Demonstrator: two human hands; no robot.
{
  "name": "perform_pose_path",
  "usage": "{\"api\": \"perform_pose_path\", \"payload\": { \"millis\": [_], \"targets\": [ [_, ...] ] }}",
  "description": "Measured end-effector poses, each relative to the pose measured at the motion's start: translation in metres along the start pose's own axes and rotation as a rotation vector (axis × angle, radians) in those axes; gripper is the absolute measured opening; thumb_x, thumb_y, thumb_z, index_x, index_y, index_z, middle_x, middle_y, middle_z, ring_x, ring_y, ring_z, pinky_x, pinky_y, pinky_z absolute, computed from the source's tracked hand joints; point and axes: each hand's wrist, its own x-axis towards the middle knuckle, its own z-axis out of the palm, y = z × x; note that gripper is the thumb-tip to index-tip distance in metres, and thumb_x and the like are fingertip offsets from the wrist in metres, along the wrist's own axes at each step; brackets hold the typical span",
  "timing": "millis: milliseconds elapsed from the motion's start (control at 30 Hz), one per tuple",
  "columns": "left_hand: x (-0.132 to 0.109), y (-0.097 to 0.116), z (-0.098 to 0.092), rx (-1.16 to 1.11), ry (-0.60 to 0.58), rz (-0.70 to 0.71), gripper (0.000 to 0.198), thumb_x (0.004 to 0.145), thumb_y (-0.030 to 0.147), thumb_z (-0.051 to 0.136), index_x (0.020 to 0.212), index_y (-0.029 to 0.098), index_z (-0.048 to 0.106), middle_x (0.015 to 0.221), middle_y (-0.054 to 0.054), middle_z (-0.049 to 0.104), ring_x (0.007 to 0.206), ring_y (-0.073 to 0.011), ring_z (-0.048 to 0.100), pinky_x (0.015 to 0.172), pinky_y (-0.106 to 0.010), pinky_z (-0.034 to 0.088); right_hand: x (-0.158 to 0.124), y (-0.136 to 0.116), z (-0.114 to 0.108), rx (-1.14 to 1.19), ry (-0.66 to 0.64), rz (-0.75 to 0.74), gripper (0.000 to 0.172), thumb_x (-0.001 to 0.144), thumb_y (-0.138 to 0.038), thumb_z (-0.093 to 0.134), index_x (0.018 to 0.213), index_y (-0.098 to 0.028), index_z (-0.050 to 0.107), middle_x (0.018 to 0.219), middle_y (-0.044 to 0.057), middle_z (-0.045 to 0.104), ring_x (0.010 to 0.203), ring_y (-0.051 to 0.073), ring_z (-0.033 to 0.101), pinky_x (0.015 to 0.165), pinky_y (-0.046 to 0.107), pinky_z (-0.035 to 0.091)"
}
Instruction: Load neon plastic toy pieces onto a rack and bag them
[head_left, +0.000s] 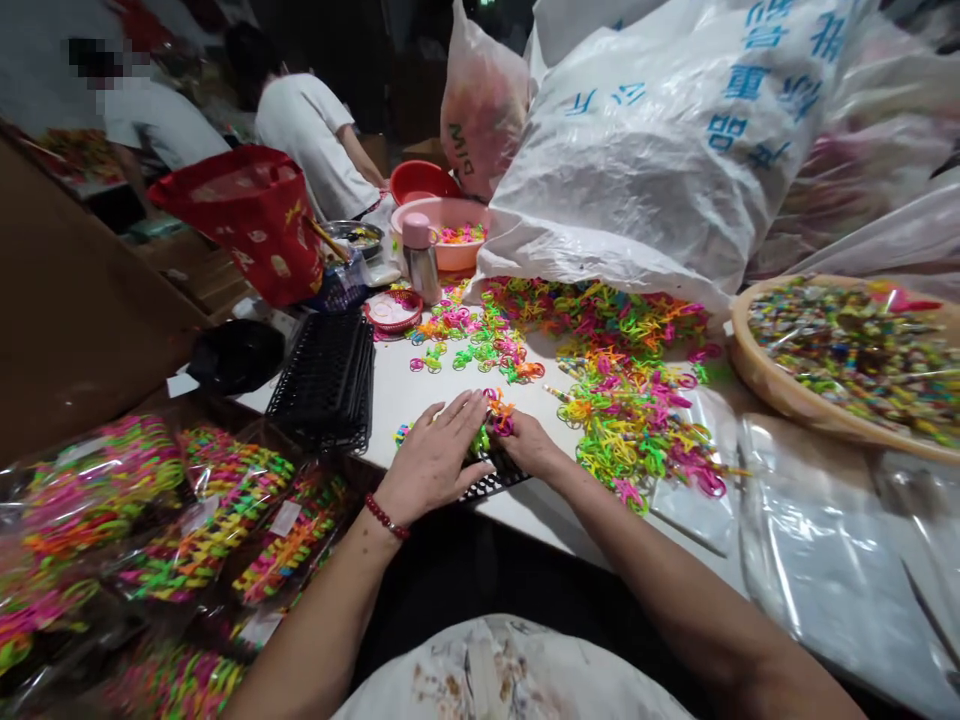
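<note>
There are the wearer's two hands (435, 455), one bracelet (386, 517), one flask (421, 265), one tan basin (742, 345) and two co-workers (300, 130).

Beyond the white table (394, 395), a pale wall (34, 65) stands in dim light.

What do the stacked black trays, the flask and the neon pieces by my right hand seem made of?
Stacked black trays: probably dull moulded plastic, given even black colour and repeated openings. Flask: likely shiny metal, from silvery reflections; lid perhaps plastic, evenly pink. Neon pieces: seemingly glossy plastic, from solid bright colours and thin loops.
</note>
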Motion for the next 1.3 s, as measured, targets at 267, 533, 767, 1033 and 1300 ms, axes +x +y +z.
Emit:
{"api": "perform_pose_path", "payload": {
  "millis": [267, 533, 767, 1033, 1300],
  "targets": [
    [0.0, 0.0, 0.001, -0.006, 0.004, -0.001, 0.076, 0.092, 0.049, 0.047, 0.152, 0.014, 0.015, 0.157, -0.013, 0.025, 0.146, -0.0238, 0.021, 0.116, -0.041, 0.024, 0.0, -0.001, 0.0, 0.54, 0.112, 0.118, 0.028, 0.066, -0.04, 0.072, 0.078, -0.02, 0.057, 0.066, -0.005, 0.056, 0.056, 0.011, 0.052, 0.056, 0.026, 0.044],
    [0.001, 0.0, 0.002, -0.037, -0.003, -0.01, 0.08, 0.09, 0.047, 0.049, 0.152, 0.013, 0.012, 0.157, -0.013, 0.025, 0.146, -0.0241, 0.021, 0.116, -0.042, 0.024, -0.005, 0.007, 0.006, 0.592, 0.186, 0.21, 0.037, 0.062, -0.043, 0.08, 0.078, -0.018, 0.058, 0.061, -0.006, 0.054, 0.053, 0.009, 0.044, 0.054, 0.024, 0.036],
    [0.0, 0.0, 0.002, -0.03, -0.002, -0.013, 0.078, 0.091, 0.047, 0.048, 0.153, 0.014, 0.012, 0.157, -0.013, 0.024, 0.146, -0.0246, 0.022, 0.116, -0.041, 0.022, 0.003, 0.009, 0.011, -0.097, 0.133, -0.019, 0.01, 0.08, -0.029, 0.057, 0.08, -0.019, 0.058, 0.073, 0.0, 0.061, 0.067, 0.015, 0.051, 0.068, 0.027, 0.04],
    [0.0, 0.001, 0.001, 0.005, -0.011, 0.001, 0.074, 0.092, 0.044, 0.048, 0.152, 0.017, 0.017, 0.159, -0.01, 0.021, 0.146, -0.0234, 0.021, 0.116, -0.042, 0.023, 0.003, 0.008, 0.004, -0.443, -0.028, -0.193, 0.02, 0.077, -0.008, 0.048, 0.089, -0.017, 0.061, 0.087, 0.006, 0.067, 0.078, 0.017, 0.057, 0.073, 0.025, 0.041],
    [0.002, 0.001, 0.001, 0.043, 0.013, 0.021, 0.075, 0.088, 0.054, 0.053, 0.15, 0.024, 0.026, 0.159, -0.011, 0.018, 0.145, -0.0276, 0.024, 0.112, -0.046, 0.03, 0.007, 0.018, 0.009, -0.566, -0.107, -0.27, 0.031, 0.074, -0.003, 0.048, 0.1, -0.015, 0.061, 0.096, 0.008, 0.064, 0.081, 0.017, 0.056, 0.074, 0.025, 0.042]
  ]
}}
